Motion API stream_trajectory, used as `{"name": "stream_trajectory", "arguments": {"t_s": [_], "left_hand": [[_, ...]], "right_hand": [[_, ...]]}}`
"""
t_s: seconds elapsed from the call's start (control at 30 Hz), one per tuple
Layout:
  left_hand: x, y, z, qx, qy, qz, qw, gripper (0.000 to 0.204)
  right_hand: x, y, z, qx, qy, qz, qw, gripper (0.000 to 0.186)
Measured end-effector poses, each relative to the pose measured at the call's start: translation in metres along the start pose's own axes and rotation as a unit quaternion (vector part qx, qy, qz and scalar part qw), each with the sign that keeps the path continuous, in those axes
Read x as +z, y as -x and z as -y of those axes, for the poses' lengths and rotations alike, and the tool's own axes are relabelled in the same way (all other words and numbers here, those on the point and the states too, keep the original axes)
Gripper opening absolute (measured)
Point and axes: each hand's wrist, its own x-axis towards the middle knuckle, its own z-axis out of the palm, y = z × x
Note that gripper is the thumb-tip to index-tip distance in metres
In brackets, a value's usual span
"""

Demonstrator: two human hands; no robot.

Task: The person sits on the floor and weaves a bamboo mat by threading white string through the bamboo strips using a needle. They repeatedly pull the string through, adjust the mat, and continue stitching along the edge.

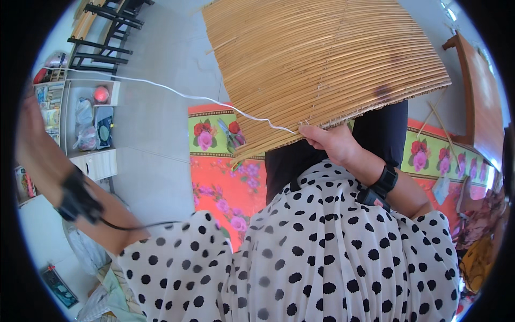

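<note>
A large mat of straw-coloured reed stalks (300, 70), bound by rows of stitching, slopes away from my lap. My right hand (333, 142) is closed on its near edge, thumb on top, right where a white cord (198, 97) meets the stalks. That cord runs slackly out to the far left, toward my raised left arm. My left hand (31, 110) is stretched out at the picture's rim; its fingers are lost in blur and the dark border, so its grip cannot be made out. Scissors (232, 134) lie on the floral floor covering, beside the mat's left edge.
A red and green floral floor covering (214, 177) spreads under me. At the left stand white shelves (115, 94) with bags and a pink ball, and black metal frames (102, 53) behind them. A brown wooden panel (483, 102) and loose stalks (448, 131) are at the right.
</note>
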Motion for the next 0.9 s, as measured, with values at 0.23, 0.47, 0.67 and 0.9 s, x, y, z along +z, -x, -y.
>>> {"name": "stream_trajectory", "arguments": {"t_s": [0.23, 0.47, 0.67, 0.9], "left_hand": [[0.140, 0.139, -0.114, 0.137, 0.231, 0.356, 0.895, 0.011], [0.167, 0.161, -0.124, 0.122, 0.214, 0.364, 0.898, 0.016], [0.157, 0.124, -0.121, 0.279, 0.022, 0.173, 0.944, 0.012], [0.158, 0.124, -0.110, 0.276, 0.052, 0.155, 0.947, 0.011]], "right_hand": [[-0.009, 0.007, 0.005, -0.012, 0.020, 0.010, 1.000, 0.017], [-0.008, 0.005, 0.006, -0.021, -0.008, 0.022, 0.999, 0.016], [-0.003, 0.008, 0.013, -0.012, -0.006, -0.008, 1.000, 0.016], [-0.003, 0.005, 0.020, -0.001, -0.042, 0.022, 0.999, 0.014]]}}
